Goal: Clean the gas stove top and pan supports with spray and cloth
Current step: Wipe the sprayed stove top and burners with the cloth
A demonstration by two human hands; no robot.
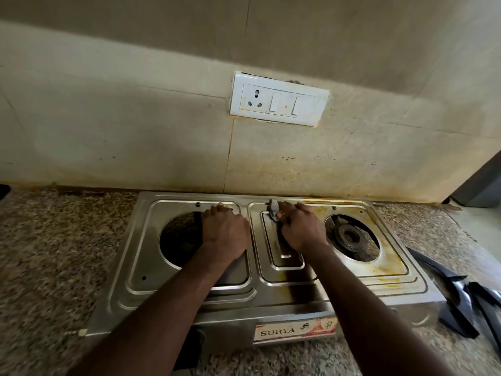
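A steel two-burner gas stove (pixel 271 289) stands on a speckled granite counter. My left hand (pixel 225 229) rests on the stove top beside the left burner opening (pixel 180 237), fingers bent over its back rim. My right hand (pixel 301 226) holds a small grey cloth (pixel 273 208) and presses it on the stove's centre panel near the back edge. The right burner (pixel 349 237) sits in its opening, with yellow stains around it. Black pan supports (pixel 461 299) lie on the counter to the right of the stove. No spray bottle is in view.
A tiled wall with a white socket-and-switch plate (pixel 279 101) rises right behind the stove. Granite counter (pixel 54 253) stretches to the left. A dark grey object (pixel 485 183) stands at the far right edge.
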